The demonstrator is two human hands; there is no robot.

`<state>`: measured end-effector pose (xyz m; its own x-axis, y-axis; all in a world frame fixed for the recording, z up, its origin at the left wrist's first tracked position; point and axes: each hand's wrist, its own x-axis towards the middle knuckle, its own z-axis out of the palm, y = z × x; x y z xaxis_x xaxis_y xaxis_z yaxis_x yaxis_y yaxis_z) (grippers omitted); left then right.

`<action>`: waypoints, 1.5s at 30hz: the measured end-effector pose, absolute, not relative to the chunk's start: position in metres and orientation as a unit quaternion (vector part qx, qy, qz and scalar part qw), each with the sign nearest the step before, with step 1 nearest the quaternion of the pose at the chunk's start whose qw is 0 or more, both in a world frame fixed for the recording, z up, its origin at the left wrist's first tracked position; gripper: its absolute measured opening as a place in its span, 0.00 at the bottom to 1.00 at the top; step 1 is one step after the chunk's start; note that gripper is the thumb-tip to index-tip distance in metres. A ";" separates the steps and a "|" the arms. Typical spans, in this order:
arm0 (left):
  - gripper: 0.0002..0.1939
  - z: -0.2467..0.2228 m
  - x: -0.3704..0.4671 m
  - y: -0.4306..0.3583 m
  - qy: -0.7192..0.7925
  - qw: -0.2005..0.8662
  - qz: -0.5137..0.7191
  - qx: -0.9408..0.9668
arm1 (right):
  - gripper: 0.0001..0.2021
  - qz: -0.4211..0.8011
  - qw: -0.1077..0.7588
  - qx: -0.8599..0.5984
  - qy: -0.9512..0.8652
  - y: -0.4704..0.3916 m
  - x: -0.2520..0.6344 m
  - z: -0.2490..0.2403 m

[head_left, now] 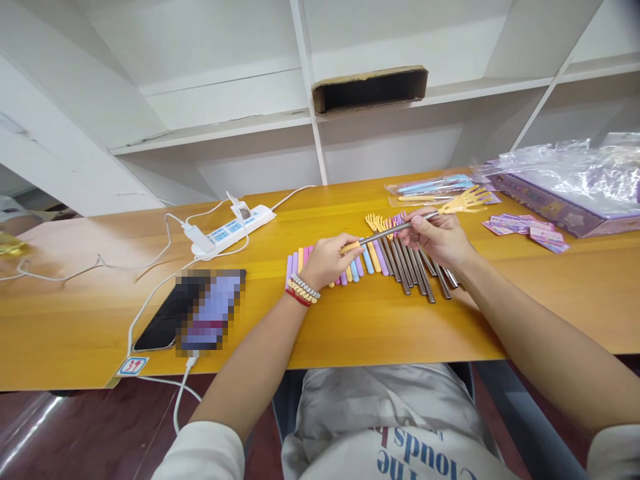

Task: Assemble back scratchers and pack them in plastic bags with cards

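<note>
Between my two hands is a back scratcher with a metal rod (374, 236) and a yellow claw head (467, 200). My left hand (327, 261) is closed around its yellow handle, at the near end of the rod. The fingers of my right hand (437, 237) pinch the rod just below the claw. Under my left hand lies a row of purple, yellow, pink and blue handles (371, 259). Several metal rods (425, 287) fan out beneath my right hand, and yellow and purple claw heads (376, 223) lie behind them, partly hidden.
At the back right, bagged back scratchers (430, 187) lie beside a purple box (555, 203) heaped with clear plastic bags (565, 160). Printed cards (525, 228) rest before it. On the left are a power strip (233, 232), cables and two phones (170, 312). A cardboard box (370, 90) sits on the shelf.
</note>
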<state>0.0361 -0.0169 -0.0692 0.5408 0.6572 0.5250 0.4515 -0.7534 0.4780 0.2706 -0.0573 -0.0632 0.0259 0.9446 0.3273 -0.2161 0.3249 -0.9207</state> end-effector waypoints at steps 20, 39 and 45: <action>0.08 -0.062 0.008 0.006 0.295 0.000 0.309 0.904 | 0.12 0.424 0.588 -0.437 -0.533 -0.047 0.320 -0.059; 0.18 -0.068 -0.012 0.022 0.413 0.158 0.362 0.821 | 0.15 0.224 0.273 -0.536 -0.767 -0.053 0.316 -0.059; 0.17 -0.059 -0.009 0.011 0.391 0.259 0.337 0.816 | 0.15 0.166 0.319 -0.521 -0.774 -0.055 0.311 -0.061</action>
<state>-0.0086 0.0111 -0.0592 0.4662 0.8133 0.3481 0.4641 -0.5598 0.6865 0.3110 -0.0554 -0.0610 -0.2543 0.9124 0.3209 0.7011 0.4024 -0.5887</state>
